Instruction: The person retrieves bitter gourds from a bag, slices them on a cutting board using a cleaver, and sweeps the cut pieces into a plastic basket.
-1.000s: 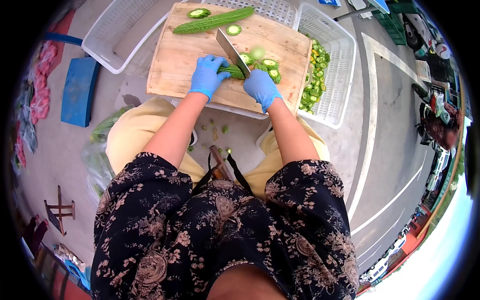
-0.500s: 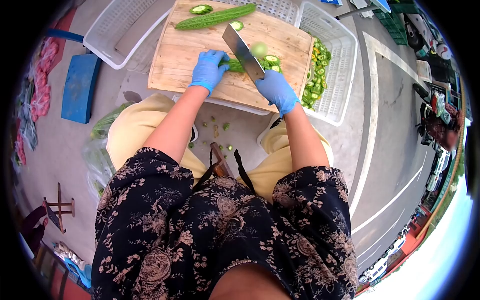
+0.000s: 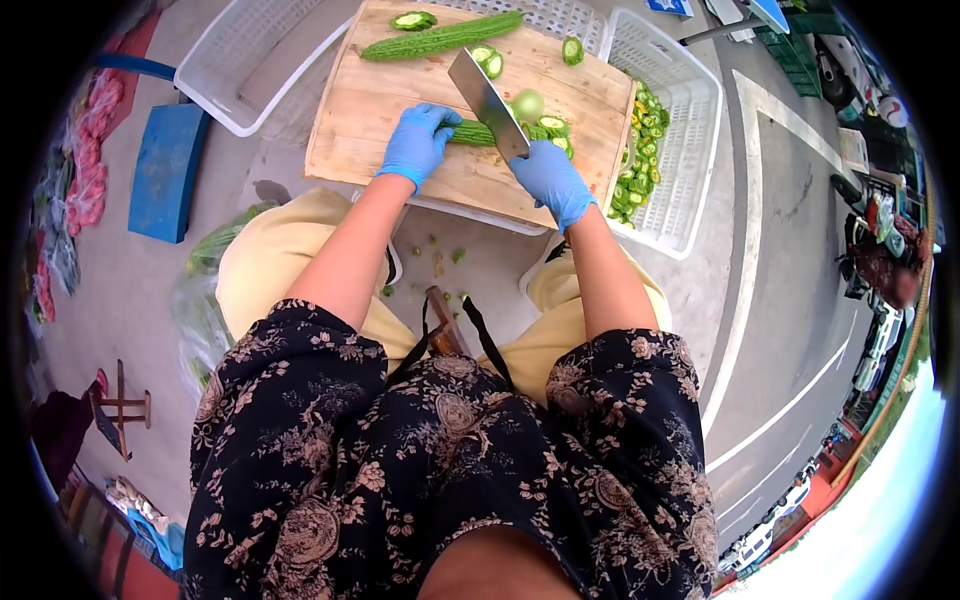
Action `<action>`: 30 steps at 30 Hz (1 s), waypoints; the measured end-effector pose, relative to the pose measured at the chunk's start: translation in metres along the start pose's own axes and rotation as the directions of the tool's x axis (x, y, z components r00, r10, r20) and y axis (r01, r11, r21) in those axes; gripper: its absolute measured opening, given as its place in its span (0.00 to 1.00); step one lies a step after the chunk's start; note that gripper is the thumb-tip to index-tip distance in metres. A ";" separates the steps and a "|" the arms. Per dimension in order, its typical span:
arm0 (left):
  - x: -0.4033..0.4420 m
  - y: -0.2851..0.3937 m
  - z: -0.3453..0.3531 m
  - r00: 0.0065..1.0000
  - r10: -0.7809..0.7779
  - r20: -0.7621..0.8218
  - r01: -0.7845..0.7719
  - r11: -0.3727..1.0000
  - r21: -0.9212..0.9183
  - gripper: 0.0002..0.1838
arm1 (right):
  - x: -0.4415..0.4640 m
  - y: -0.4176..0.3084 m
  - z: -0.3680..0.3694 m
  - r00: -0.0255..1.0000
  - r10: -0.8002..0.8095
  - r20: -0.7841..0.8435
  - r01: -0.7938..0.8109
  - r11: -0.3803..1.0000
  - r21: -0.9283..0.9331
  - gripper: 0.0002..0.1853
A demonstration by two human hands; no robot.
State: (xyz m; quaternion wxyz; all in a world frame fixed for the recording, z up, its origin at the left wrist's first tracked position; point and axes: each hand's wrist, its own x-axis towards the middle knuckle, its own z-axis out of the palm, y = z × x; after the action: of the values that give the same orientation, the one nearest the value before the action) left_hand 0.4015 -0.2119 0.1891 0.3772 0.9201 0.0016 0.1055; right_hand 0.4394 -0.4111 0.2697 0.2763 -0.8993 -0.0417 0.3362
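My left hand (image 3: 420, 145), in a blue glove, is closed on the left end of a green bitter melon (image 3: 475, 133) lying on the wooden cutting board (image 3: 400, 80). In my gloved right hand (image 3: 552, 182) is the handle of a cleaver (image 3: 490, 103), its broad blade tilted across the melon. Just right of the blade lie cut slices (image 3: 553, 126) and a pale green round piece (image 3: 528, 104). More slices (image 3: 487, 61) sit beyond the blade tip, with a lone slice (image 3: 572, 50) farther right. A whole bitter melon (image 3: 440, 37) rests at the board's far side.
A white basket (image 3: 690, 140) right of the board holds many green slices (image 3: 637, 180). Another white basket (image 3: 235, 70) stands at the left, near a blue stool (image 3: 165, 172). A plastic bag of green vegetables (image 3: 205, 285) lies beside my left leg.
Another slice now lies beside the one beyond the blade tip, and a lone slice has appeared at the board's far right. Both hands keep their hold; the view has shifted slightly.
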 end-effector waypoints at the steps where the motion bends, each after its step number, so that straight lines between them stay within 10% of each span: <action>1: -0.002 -0.001 0.000 0.999 -0.049 0.015 0.049 0.999 -0.004 0.08 | -0.007 -0.002 -0.004 1.000 -0.004 0.002 0.004 1.000 0.012 0.16; 30: -0.001 -0.006 -0.006 0.942 -0.323 0.095 0.334 0.930 -0.155 0.11 | -0.026 -0.023 -0.006 1.000 -0.003 0.031 0.004 0.999 -0.042 0.16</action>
State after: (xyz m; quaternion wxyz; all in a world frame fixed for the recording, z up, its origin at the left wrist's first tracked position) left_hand 0.3995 -0.2035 0.1883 0.4661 0.8745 0.1338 0.0094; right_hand 0.4258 -0.4009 0.3004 0.2575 -0.8996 -0.0544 0.3486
